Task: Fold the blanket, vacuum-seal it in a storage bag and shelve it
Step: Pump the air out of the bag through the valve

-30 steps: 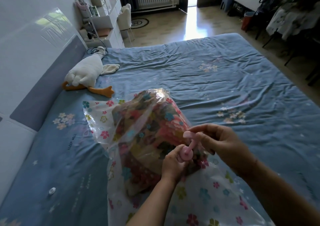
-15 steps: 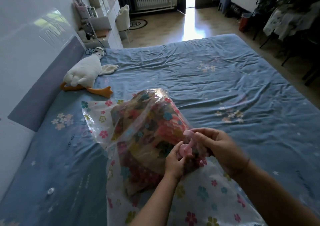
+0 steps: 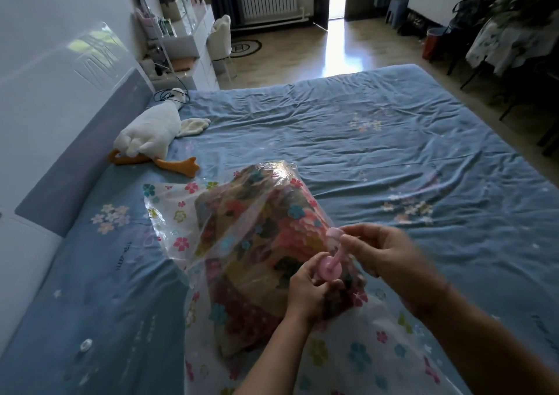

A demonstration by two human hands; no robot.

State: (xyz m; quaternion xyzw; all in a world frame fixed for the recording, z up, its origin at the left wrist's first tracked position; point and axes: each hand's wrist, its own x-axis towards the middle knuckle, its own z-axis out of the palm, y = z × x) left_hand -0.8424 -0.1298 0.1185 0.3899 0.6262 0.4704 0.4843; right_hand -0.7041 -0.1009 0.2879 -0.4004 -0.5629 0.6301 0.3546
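Right grip [image 3: 390, 255] pinches the pump [image 3: 329, 269] handle, now pulled higher; left grip [image 3: 305, 291] holds its base, so the bag [image 3: 242, 243] is mid-vacuum.

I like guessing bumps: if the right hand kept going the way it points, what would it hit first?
The right hand, pinching the pink pump handle, points toward the storage bag; it would probably meet that plastic first, though depth is unclear.

Bed sheet [image 3: 332, 140], left part near the headboard [image 3: 75, 158]: small dark print [image 3: 123, 255] "SLEEP WELL", running up the cloth.
Bed sheet, lower left: pale lettering, too blurred to read.
Bed sheet, right edge: dark lettering, not readable.
Round rug [image 3: 245, 46] on the floor: a sign in the middle, too small to read.
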